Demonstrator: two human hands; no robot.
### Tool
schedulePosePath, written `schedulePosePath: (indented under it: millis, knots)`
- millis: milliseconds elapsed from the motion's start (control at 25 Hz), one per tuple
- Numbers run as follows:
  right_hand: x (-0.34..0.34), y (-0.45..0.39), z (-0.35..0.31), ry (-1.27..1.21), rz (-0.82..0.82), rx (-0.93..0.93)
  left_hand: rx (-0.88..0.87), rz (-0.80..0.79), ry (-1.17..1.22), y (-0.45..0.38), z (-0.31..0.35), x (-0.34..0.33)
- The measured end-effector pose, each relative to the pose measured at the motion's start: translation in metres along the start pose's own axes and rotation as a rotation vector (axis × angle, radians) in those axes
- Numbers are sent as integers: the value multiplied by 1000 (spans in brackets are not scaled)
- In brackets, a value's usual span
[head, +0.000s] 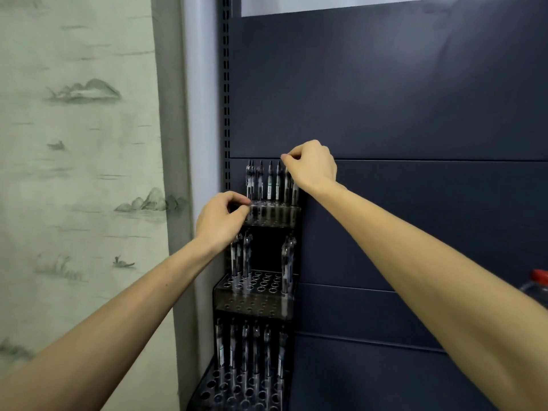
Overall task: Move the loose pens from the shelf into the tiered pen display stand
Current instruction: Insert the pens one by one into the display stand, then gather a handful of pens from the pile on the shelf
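A dark tiered pen display stand [255,301] stands against the navy back panel, its three tiers full of round holes. Several pens [268,180] stand upright in the top tier, a few pens [241,259] in the middle tier, several more [255,348] in the bottom one. My right hand [312,166] hovers over the top row's right end, fingers curled and pinching the top of a pen [287,185] there. My left hand [221,219] grips the top tier's left front corner with curled fingers.
The navy shelving back panel [400,114] fills the right side, with a slotted upright [226,84] at its left. A clear jar with a red lid [538,281] shows at the right edge. A curtain with a landscape print [80,143] hangs at the left.
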State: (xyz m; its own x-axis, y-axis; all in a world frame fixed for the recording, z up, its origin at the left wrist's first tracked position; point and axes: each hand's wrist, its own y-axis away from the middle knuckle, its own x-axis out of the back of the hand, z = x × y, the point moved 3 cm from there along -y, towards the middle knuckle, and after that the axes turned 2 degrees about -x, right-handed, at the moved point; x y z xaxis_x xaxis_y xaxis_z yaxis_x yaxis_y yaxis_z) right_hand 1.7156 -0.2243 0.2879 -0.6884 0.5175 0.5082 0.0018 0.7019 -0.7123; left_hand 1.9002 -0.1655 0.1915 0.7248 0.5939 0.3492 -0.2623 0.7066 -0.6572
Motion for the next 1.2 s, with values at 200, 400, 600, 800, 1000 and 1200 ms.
schedulePosePath:
  millis: [200, 400, 600, 800, 1000, 1200]
  knots:
    - [3, 16, 3, -165, -45, 43, -91, 122, -43, 11, 7, 0]
    - [-11, 69, 26, -454, 23, -116, -141, 284, 1, 31, 37, -8]
    - [-26, 117, 44, -578, -11, -155, -114, 296, 200, 57, 48, -23]
    - [-20, 157, 57, -617, -63, -203, -80, 250, 232, 93, 53, -37]
    - [11, 216, 79, -667, -43, -265, -72, 153, 306, 139, 68, -51]
    - [49, 288, 105, -646, 18, -403, -35, 3, 376, 209, 86, -81]
